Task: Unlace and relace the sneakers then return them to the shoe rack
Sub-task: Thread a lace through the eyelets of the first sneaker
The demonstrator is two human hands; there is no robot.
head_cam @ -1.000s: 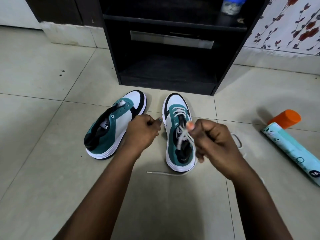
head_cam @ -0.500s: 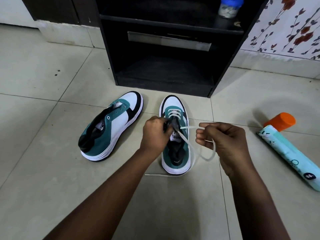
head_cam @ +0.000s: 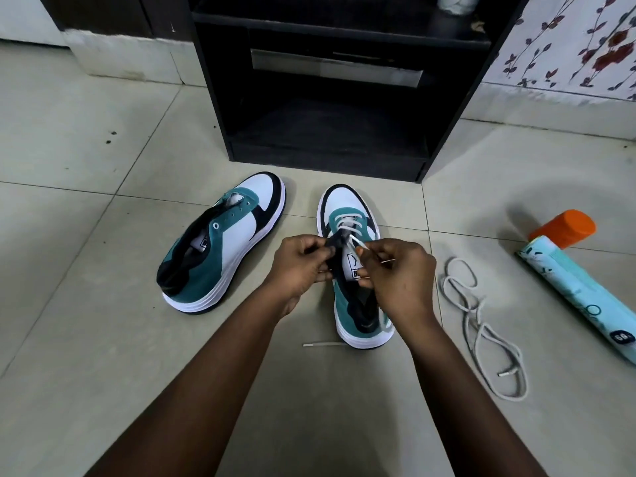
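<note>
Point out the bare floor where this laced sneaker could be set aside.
Free: the tiles left of the left sneaker, the floor near the camera under the forearms, and the rack bottom shelf. Crowded: right of the right sneaker, where the loose lace lies beside the spray can. A lace end lies by the heel.

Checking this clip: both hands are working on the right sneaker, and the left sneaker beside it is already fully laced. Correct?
Not quite. The head view shows the left sneaker with bare eyelets and no lace; a loose lace lies on the floor. The left hand and right hand are indeed working on the right sneaker.
</note>
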